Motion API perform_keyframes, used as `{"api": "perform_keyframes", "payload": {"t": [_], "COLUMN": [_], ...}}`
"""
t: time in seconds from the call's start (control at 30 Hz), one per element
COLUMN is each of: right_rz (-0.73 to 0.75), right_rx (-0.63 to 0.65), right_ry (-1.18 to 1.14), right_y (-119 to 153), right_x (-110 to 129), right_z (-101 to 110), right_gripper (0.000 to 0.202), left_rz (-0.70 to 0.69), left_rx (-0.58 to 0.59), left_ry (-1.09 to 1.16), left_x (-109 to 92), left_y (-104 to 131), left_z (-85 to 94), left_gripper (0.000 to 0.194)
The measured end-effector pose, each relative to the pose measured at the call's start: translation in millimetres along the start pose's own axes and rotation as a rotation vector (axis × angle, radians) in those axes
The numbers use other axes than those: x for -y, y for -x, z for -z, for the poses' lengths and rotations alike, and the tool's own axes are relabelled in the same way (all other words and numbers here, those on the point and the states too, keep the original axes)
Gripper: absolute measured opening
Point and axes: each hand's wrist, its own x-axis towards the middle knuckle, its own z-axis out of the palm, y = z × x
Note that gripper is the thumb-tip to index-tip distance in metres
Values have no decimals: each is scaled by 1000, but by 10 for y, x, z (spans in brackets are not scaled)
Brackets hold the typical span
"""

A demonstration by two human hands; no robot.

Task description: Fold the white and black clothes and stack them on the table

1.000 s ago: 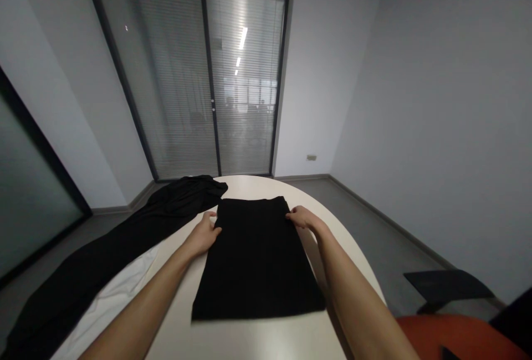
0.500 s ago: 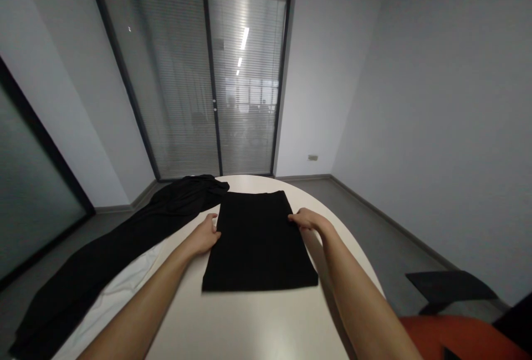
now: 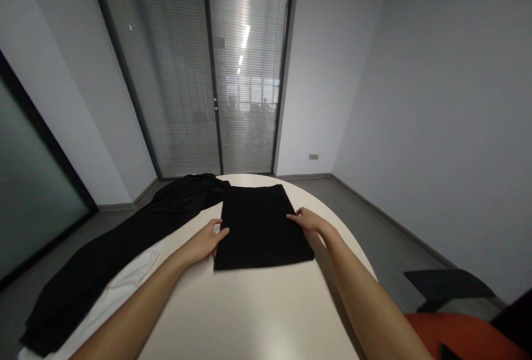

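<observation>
A black garment [image 3: 260,230], folded into a flat panel, lies on the white table; its exact kind does not show. At its left edge is my left hand [image 3: 206,241], thumb over the cloth and the other fingers beside or under the edge. My right hand [image 3: 307,220] pinches the right edge between thumb and fingers. The undersides of both grips are hidden.
Along the table's left side lies a long heap of black cloth [image 3: 124,238], with white cloth [image 3: 133,274] under its near part. The round white table [image 3: 249,315] stands before a glass door with blinds [image 3: 249,127]. An orange-red chair [image 3: 453,332] is at lower right.
The folded black garment has shifted away from me, its near edge now farther up the table. My left thumb reaches a little farther over its left edge. The right hand stays at the right edge.
</observation>
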Motion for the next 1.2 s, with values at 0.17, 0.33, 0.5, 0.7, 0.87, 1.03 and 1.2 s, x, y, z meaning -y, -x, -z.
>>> {"api": "perform_keyframes", "payload": {"t": [0.17,0.33,0.5,0.7,0.87,1.03,1.2], "right_rz": [30,213,252,211,192,236,655], "right_rx": [275,486,508,502,472,99,-109], "right_ry": [-115,-237,-314,-234,-109,219,179], "right_y": [428,766,784,703,697,813,899], "right_x": [-71,-242,-389,-393,-336,-96,261], "right_z": [147,252,273,240,203,186,-95], "right_gripper": [71,117,122,107,100,88,73], "left_rz": [-68,-46,-16,84,30,-230,-507], "left_rx": [240,175,135,62,-20,-282,-205], "left_ry": [1,94,144,78,-87,-443,-585], "left_x": [70,185,163,189,206,90,87], "left_y": [397,499,489,478,473,507,506], "left_z": [40,-7,26,-14,-52,-129,-362], "left_gripper": [90,93,83,85,62,38,54]}}
